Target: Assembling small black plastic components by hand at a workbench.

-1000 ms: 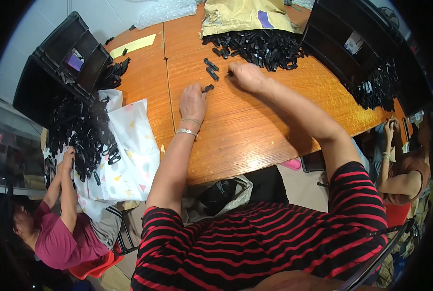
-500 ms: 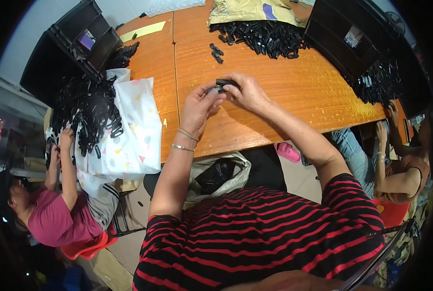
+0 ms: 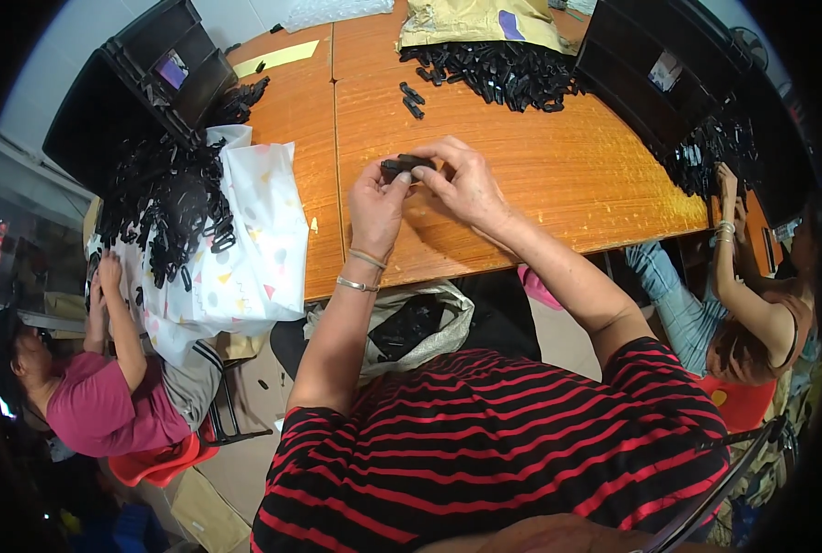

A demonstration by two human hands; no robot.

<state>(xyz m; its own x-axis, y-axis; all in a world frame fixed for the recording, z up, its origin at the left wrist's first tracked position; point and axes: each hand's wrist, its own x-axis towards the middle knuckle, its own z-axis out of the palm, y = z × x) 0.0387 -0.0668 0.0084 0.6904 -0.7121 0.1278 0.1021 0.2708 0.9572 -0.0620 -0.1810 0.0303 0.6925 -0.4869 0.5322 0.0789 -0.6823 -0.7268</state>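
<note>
Both my hands meet over the orange wooden table, close to its near edge. My left hand and my right hand together pinch a small black plastic part between their fingertips. Two bracelets ring my left wrist. A big heap of the same black parts lies at the table's far side, in front of a yellow bag. A few loose black parts lie between the heap and my hands.
Black crates stand at the far left and far right. A white plastic bag with black parts hangs over the left edge. One person sits at the left, another at the right. A sack lies under the table.
My hands drew back from the far side of the table toward me and came together, and now both hold one black part.
</note>
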